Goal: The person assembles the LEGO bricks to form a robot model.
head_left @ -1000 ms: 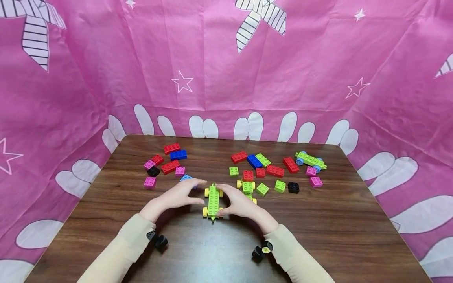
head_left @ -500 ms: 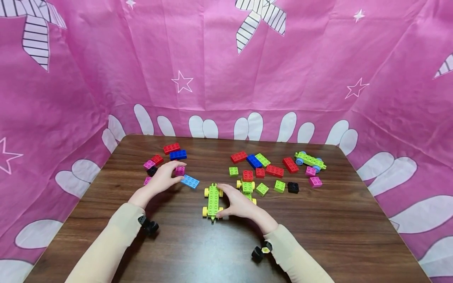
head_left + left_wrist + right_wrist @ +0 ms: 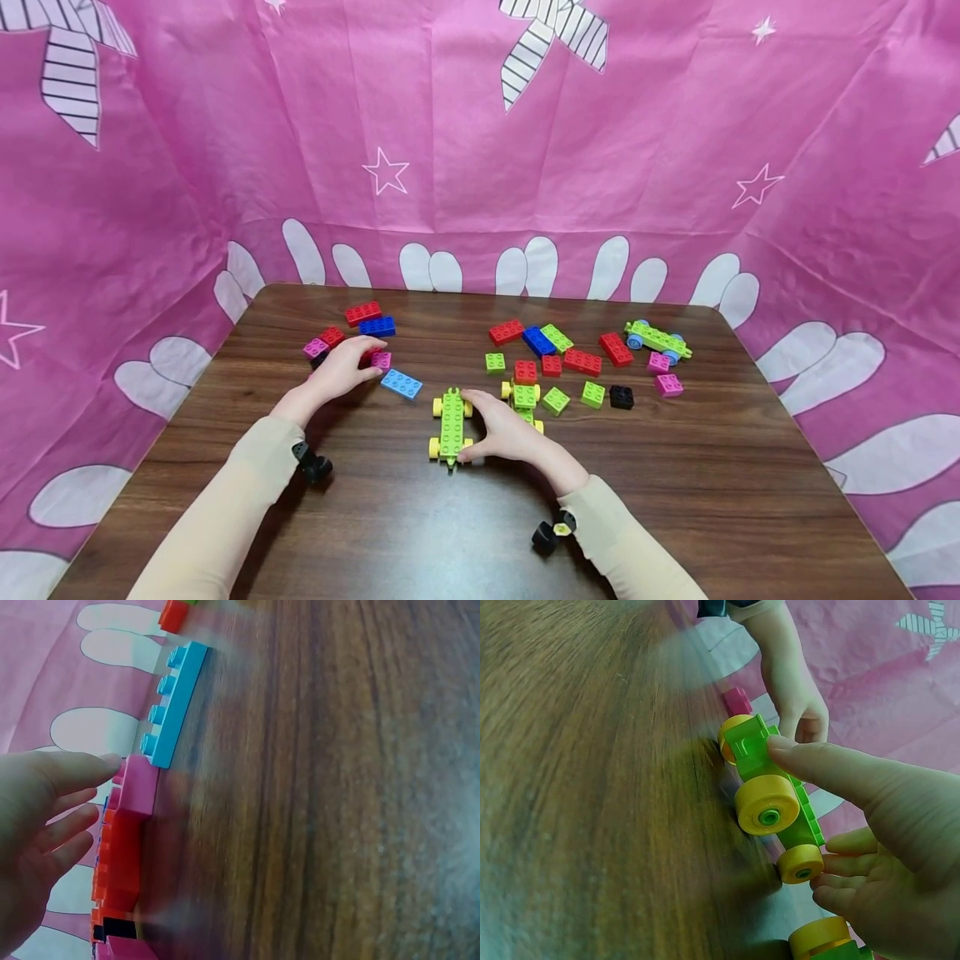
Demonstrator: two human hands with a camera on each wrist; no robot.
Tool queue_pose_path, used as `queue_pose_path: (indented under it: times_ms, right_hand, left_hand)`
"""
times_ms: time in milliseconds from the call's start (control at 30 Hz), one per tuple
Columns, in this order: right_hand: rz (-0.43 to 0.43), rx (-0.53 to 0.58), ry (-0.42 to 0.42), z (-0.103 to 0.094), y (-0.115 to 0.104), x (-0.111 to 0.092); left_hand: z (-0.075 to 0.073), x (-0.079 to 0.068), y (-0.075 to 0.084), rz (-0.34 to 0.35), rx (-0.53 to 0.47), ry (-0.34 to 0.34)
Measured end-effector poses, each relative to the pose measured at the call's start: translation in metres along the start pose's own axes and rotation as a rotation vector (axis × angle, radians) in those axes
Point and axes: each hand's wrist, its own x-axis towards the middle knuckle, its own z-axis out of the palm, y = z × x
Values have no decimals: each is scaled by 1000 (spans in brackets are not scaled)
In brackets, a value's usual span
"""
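In the head view, my right hand (image 3: 510, 429) holds a green wheeled car base (image 3: 452, 427) with yellow wheels, standing upright on the table. The right wrist view shows the thumb at one end of the car base (image 3: 754, 754) and the fingers by the wheel at the other. My left hand (image 3: 336, 372) is over the left group of bricks, thumb and fingers apart. Close to its thumb tip is a pink square brick (image 3: 140, 786). A red brick (image 3: 120, 859) lies beside that, mostly hidden from the head view. Right of the pink brick lies a light blue brick (image 3: 401, 384).
Behind the left hand are a red brick (image 3: 363, 313) and a dark blue brick (image 3: 377, 327). A second yellow-wheeled car base (image 3: 524, 400) stands right of the right hand. Several loose bricks and a blue-wheeled car base (image 3: 657, 337) lie further right.
My left hand has moved left and away from the car base to the left bricks, uncovering the light blue brick. The right hand has stayed at the car base.
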Motion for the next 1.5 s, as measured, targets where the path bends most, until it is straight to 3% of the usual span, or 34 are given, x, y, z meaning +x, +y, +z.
queue_pose_path:
  times_ms: [733, 1033, 1500]
  right_hand:
    - [24, 10, -13, -1, -2, -1]
    - [38, 14, -24, -2, -4, 0]
    - [45, 14, -29, -2, -5, 0]
  left_hand:
    - [9, 6, -5, 17, 98, -25]
    - [11, 8, -6, 21, 142, -16]
    - [11, 8, -4, 34, 130, 33]
